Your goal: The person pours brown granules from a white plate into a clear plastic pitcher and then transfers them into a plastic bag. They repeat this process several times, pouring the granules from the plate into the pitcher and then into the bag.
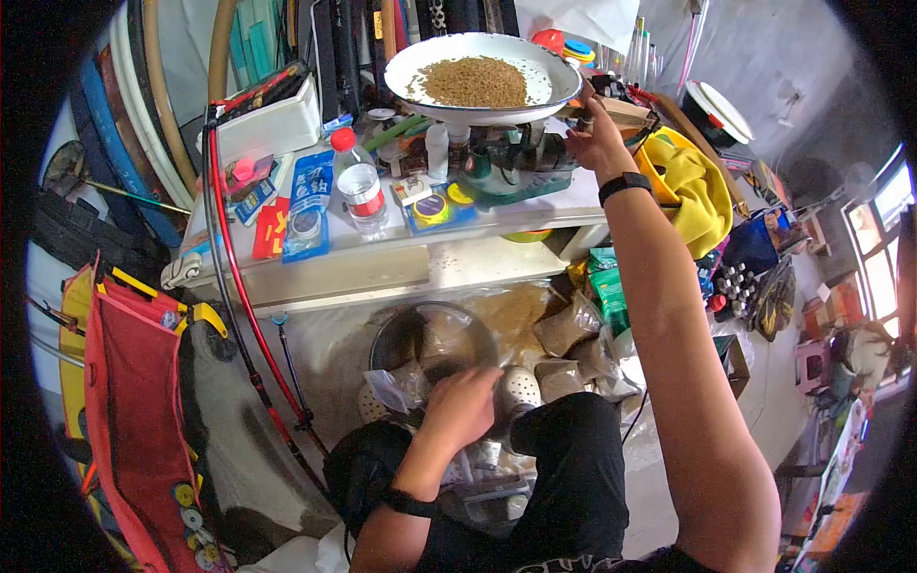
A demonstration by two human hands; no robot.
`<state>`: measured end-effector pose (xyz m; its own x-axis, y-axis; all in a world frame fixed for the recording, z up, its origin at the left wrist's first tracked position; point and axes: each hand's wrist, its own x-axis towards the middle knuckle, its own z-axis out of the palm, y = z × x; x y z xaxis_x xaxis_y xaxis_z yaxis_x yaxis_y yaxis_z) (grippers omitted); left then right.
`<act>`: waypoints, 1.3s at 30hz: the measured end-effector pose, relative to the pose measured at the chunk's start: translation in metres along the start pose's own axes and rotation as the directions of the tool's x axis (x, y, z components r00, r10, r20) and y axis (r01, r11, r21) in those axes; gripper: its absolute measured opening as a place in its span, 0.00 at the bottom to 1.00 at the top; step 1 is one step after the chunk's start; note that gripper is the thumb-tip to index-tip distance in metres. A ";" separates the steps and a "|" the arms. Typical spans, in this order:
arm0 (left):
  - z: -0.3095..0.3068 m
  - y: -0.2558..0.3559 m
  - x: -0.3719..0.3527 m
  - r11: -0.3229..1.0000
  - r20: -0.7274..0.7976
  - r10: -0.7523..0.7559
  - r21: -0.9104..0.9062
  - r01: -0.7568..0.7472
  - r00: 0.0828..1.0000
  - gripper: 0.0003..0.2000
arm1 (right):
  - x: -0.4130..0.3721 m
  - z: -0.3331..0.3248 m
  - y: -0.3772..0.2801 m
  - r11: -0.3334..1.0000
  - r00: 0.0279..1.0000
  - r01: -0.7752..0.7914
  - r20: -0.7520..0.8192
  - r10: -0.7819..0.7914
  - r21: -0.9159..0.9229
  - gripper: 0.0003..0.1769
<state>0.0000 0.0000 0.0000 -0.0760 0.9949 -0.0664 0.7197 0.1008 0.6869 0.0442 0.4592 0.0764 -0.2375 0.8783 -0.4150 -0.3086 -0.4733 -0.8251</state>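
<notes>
The right hand, upper right of centre, has its fingers at the right rim of a white basin; I cannot tell whether it grips or merely steadies it. The basin, at the top centre, holds a heap of brown pellets. The left hand, lower centre, has its fingers curled; whether it holds anything is hidden. Just beside it lie a clear bag and a round pan. Farther out, a capped bottle stands left of centre. The step in hand looks like minding the basin; moving it would call for keeping it level.
</notes>
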 end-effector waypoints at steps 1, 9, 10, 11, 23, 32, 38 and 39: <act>0.000 0.001 0.002 1.000 0.010 -0.015 0.005 0.014 1.000 0.15 | -0.006 0.005 0.002 0.999 0.999 0.011 -0.032 -0.010 0.032 0.34; 0.004 0.008 0.003 1.000 0.002 -0.023 0.016 0.023 1.000 0.15 | -0.020 0.027 0.011 0.997 1.000 -0.012 0.024 0.011 0.071 0.25; 0.006 0.006 0.003 1.000 0.001 -0.017 0.011 0.017 1.000 0.15 | -0.028 0.028 0.012 0.994 0.994 -0.030 0.109 0.018 0.104 0.24; 0.006 0.006 0.002 1.000 -0.002 -0.011 0.006 0.011 1.000 0.15 | -0.035 0.031 0.013 0.994 0.994 -0.029 0.110 0.018 0.103 0.24; 0.004 0.008 0.001 1.000 0.009 -0.001 0.014 0.001 1.000 0.15 | -0.064 0.053 0.018 0.995 1.000 0.000 -0.003 0.000 0.097 0.24; -0.001 0.007 -0.005 0.999 0.011 -0.032 -0.007 0.032 0.999 0.15 | -0.090 0.024 0.042 0.956 0.967 0.253 0.005 -0.256 0.152 0.14; -0.011 0.008 -0.007 0.998 -0.029 -0.058 -0.040 0.057 0.998 0.15 | -0.190 -0.014 0.131 0.940 0.934 0.288 0.162 -0.318 0.184 0.05; -0.011 0.007 -0.007 0.998 -0.029 -0.059 -0.040 0.058 0.998 0.15 | -0.212 -0.016 0.143 0.965 0.939 0.249 0.223 -0.260 0.078 0.03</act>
<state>-0.0016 -0.0063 0.0134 -0.1378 0.9867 -0.0859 0.6860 0.1576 0.7103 0.0646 0.2067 0.0402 -0.3481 0.9332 -0.0897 -0.4285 -0.2435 -0.8701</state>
